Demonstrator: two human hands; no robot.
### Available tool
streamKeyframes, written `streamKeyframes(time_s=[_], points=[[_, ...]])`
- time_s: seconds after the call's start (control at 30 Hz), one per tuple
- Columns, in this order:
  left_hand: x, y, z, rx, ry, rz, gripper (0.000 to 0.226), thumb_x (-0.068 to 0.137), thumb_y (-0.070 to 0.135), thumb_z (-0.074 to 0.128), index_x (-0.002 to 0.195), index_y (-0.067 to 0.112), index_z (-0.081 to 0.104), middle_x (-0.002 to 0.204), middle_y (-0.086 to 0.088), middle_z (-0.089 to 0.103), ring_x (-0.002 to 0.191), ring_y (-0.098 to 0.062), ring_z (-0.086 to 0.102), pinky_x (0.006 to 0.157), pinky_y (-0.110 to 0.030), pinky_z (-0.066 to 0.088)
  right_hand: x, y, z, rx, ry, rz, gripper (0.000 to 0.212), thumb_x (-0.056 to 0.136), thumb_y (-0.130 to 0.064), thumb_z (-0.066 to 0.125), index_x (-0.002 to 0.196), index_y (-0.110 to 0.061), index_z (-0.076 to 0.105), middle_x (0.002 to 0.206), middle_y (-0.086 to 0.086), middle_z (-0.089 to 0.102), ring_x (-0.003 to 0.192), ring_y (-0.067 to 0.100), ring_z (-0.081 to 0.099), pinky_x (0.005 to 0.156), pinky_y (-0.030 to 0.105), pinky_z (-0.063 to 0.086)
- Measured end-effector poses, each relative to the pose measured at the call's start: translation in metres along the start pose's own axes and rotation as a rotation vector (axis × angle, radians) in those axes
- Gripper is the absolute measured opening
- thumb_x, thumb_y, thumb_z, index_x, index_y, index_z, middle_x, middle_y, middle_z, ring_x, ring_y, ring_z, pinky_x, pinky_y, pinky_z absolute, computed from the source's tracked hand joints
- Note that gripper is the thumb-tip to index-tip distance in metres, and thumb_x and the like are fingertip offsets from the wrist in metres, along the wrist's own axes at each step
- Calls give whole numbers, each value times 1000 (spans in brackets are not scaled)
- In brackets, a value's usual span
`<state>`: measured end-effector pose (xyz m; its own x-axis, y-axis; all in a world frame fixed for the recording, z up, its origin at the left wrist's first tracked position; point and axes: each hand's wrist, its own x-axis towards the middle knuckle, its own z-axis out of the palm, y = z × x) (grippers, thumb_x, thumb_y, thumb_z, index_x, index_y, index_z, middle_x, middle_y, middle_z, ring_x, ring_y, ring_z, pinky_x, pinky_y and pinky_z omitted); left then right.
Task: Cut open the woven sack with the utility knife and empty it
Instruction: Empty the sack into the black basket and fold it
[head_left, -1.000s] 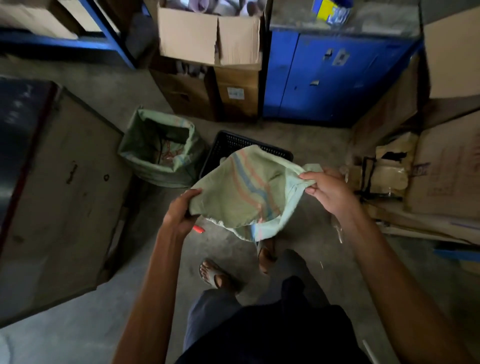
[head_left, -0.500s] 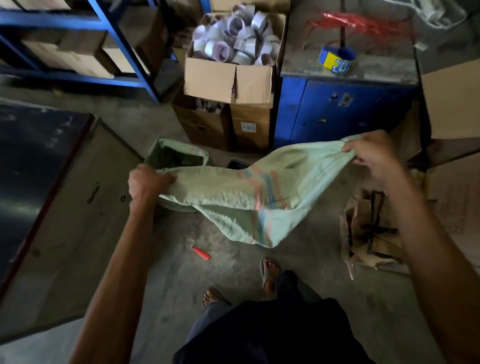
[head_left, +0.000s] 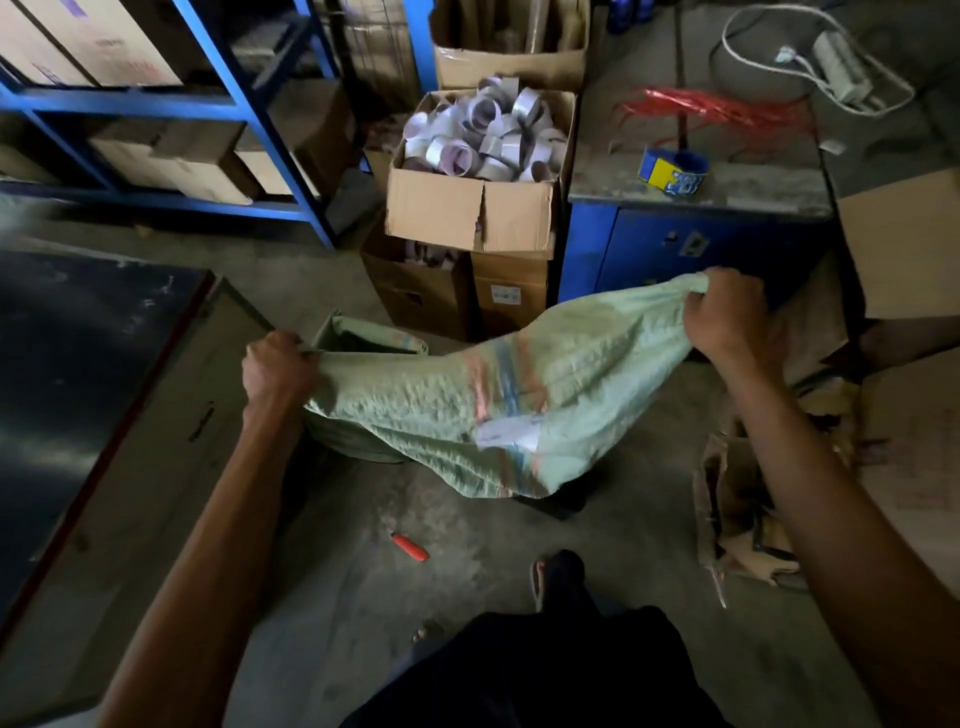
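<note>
A pale green woven sack (head_left: 431, 405) with red and blue stripes hangs limp and stretched wide between my hands, above the floor. My left hand (head_left: 275, 371) grips its left end. My right hand (head_left: 727, 312) grips the right end, held higher. The red utility knife (head_left: 410, 547) lies loose on the concrete floor below the sack, near my feet. A black crate (head_left: 561, 499) shows only as a dark corner under the sack's lower edge.
A second green sack (head_left: 363, 338) stands open behind the held one. Cardboard boxes of tape rolls (head_left: 483, 176) sit ahead beside a blue cabinet (head_left: 675, 244). A large dark table (head_left: 93, 395) fills the left. Torn cardboard (head_left: 748, 499) lies at right, blue shelving (head_left: 208, 104) at back left.
My hands have pulled apart, spreading the bunched sack out wide. The right hand rose and moved right, the left moved left. The view tilted up.
</note>
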<state>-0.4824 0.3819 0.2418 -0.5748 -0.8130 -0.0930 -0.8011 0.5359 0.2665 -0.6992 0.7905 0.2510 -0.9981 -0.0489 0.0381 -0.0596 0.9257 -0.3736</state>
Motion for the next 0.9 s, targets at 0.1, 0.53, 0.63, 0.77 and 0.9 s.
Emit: streamKeyframes(time_s=[0.1,0.53,0.63,0.77,0.9], points=[[12,-21,-3,-54,-33,-60,32,89,12,63,116,-2,71,114,-34,68,109,-49,63,93,-48,52,7,8,2,31,-37,58,34,98,-14,56,124,8,61,126,32,62,119,48,57,98,48,48],[9,-46,-18,-877,355,-238,35,74,39,77,101,17,80,93,-3,78,84,-12,75,81,-20,60,-9,-9,-7,990,205,71,20,95,-31,57,108,-20,68,103,-1,70,94,11,66,84,29,54],[9,-41,-21,-931,418,-227,40,71,47,77,96,15,81,86,-2,78,84,-15,75,85,-29,61,-3,-20,-12,1087,258,147,17,90,-36,64,99,-22,71,92,-13,71,82,-3,68,80,27,56],[13,-30,-25,-1011,483,-224,39,72,51,76,91,18,81,83,2,77,81,-11,74,80,-25,61,1,-33,-7,1270,338,271,12,88,-45,68,89,-35,64,98,-13,70,97,9,71,85,32,60],[12,-22,-26,-1004,443,-238,33,77,43,76,94,16,81,92,-5,78,89,-17,74,88,-33,60,-1,-39,4,1227,233,351,36,93,-48,63,114,-18,66,108,0,68,90,10,69,71,25,57]])
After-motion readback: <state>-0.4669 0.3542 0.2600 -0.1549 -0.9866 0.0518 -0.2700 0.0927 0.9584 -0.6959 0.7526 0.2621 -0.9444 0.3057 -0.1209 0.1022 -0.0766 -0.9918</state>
